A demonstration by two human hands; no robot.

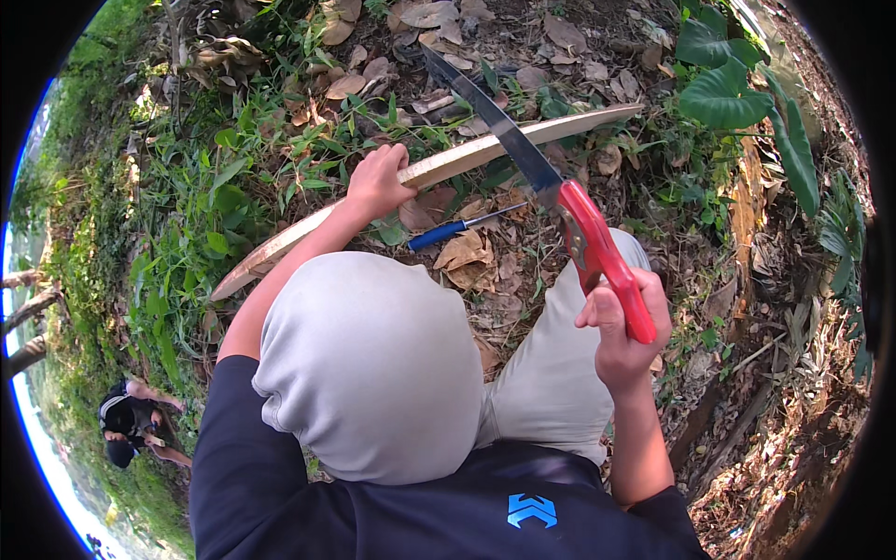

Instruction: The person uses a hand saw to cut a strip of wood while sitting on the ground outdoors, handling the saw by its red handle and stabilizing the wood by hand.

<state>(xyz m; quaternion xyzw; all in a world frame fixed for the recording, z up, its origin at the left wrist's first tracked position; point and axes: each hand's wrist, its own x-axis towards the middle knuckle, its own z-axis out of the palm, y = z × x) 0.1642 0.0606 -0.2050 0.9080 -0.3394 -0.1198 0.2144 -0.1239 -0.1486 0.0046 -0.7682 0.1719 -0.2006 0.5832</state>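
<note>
My left hand grips a long pale split strip of wood that runs from lower left to upper right over the ground. My right hand holds the red handle of a folding saw. The saw's dark blade slants up and left and crosses the strip just right of my left hand. A blue-handled tool lies on the dry leaves between my knees. My grey-trousered knee fills the middle of the view.
Dry brown leaves and green weeds cover the ground. Broad green leaves stand at the upper right. Another person crouches at the far lower left. Fallen stems lie at the lower right.
</note>
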